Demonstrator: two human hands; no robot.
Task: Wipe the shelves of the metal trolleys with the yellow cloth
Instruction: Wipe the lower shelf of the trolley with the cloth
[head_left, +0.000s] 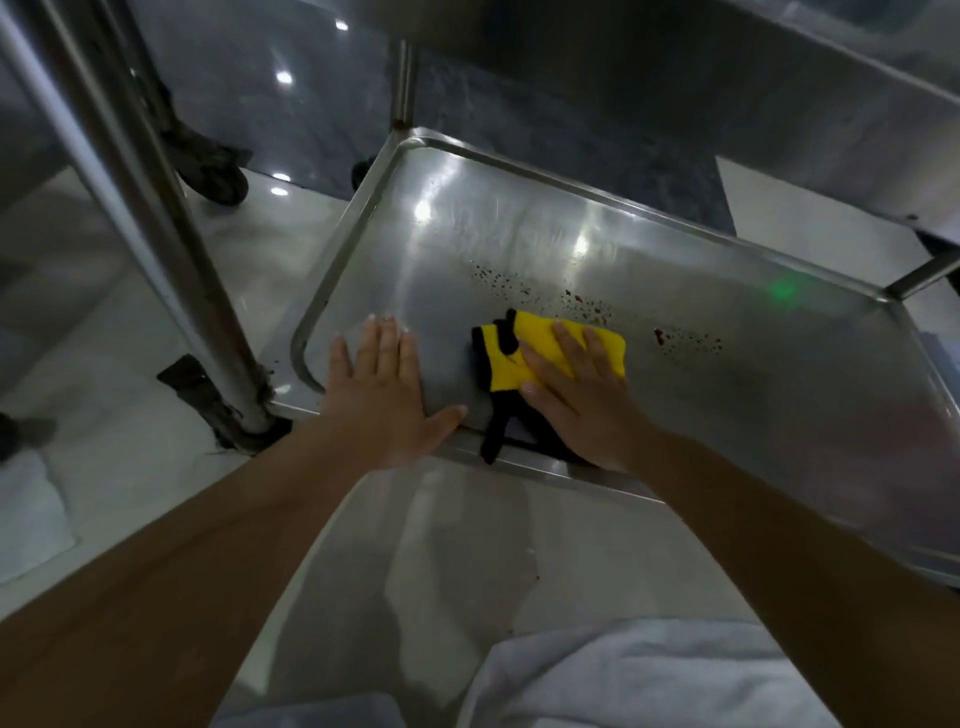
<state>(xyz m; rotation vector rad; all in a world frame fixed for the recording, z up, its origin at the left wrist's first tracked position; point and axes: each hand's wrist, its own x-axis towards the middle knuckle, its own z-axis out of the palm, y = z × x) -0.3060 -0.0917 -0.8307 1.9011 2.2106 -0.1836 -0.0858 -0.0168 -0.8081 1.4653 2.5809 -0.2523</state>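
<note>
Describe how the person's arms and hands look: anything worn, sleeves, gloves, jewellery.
Both forearms are bare, with no sleeves in view. The left hand and the right hand wear no gloves, and no rings, watch or bracelet show. The fingernails are short, with pale tips.

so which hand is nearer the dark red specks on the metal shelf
Right. The right hand presses the yellow cloth with black trim just below the dark red specks; the left hand lies flat near the shiny metal shelf's left corner, farther away.

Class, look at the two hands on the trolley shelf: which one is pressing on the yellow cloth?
The right hand: it lies flat on the yellow cloth; the left hand rests on bare shelf.
</note>
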